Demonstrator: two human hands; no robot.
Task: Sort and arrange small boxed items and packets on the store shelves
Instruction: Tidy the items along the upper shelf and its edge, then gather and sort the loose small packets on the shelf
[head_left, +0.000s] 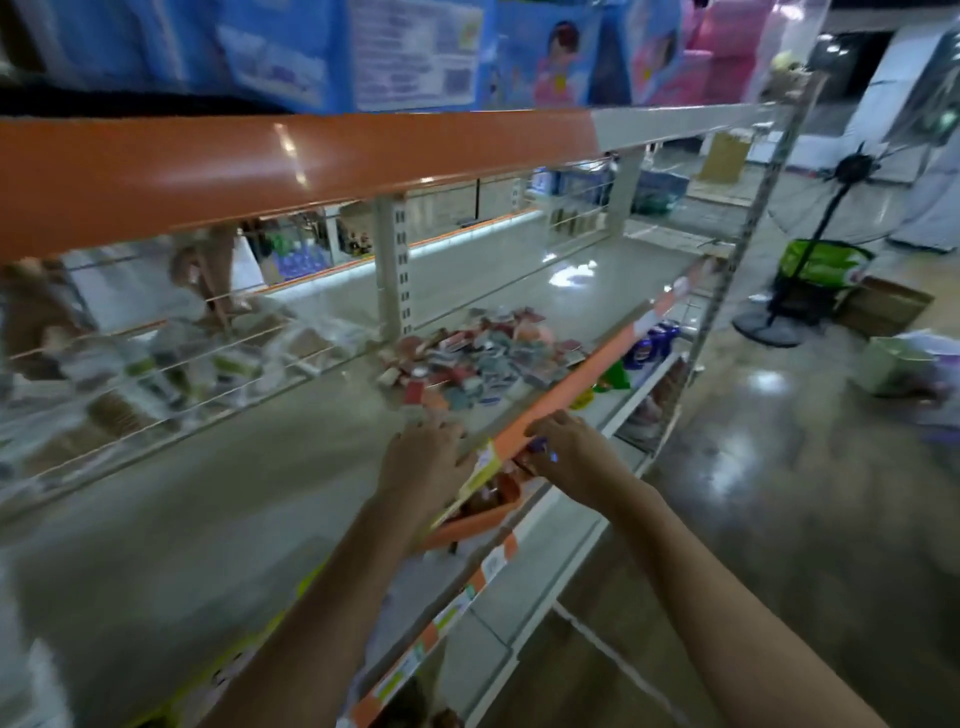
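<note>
The left hand (423, 457) lay flat on the shiny grey metal shelf (218, 499), the right hand (563, 447) pinched a small purple packet (543, 448) at its orange front edge, and the far messy pile of little boxes (472, 358) might spill if bumped.

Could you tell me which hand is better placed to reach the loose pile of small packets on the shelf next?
Left, probably. The left hand already rests on the shelf surface, open, just short of the packet pile. The right hand is outside the orange shelf edge, seemingly pinching something small and purple.
</note>
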